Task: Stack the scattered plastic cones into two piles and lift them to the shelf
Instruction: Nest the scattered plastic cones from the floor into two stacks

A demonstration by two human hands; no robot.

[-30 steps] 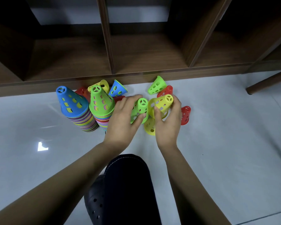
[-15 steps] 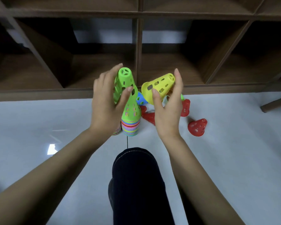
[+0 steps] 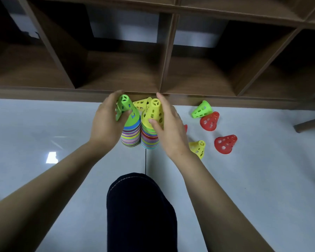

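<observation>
Two multicoloured piles of stacked cones stand side by side on the floor before the wooden shelf (image 3: pixel 124 73). My left hand (image 3: pixel 105 124) grips a green cone (image 3: pixel 125 107) sitting on top of the left pile (image 3: pixel 131 137). My right hand (image 3: pixel 168 128) grips a yellow cone (image 3: pixel 153 110) on top of the right pile (image 3: pixel 149 140). Loose cones lie to the right: a green one (image 3: pixel 201 110), two red ones (image 3: pixel 209 121) (image 3: pixel 225 143), a yellow one (image 3: pixel 198 147). Another yellow cone (image 3: pixel 141 104) lies behind the piles. A red cone edge (image 3: pixel 185 127) peeks out behind my right hand.
The shelf has several open compartments split by dividers, its bottom board just above the floor. My knee in dark trousers (image 3: pixel 140 206) is at the bottom centre. A brown furniture leg (image 3: pixel 309 125) slants at the right edge. The floor is pale grey tile.
Both hands came down from in front of the shelf, bringing the green cone onto the left pile and the yellow cone, which was tilted sideways, upright onto the right pile.
</observation>
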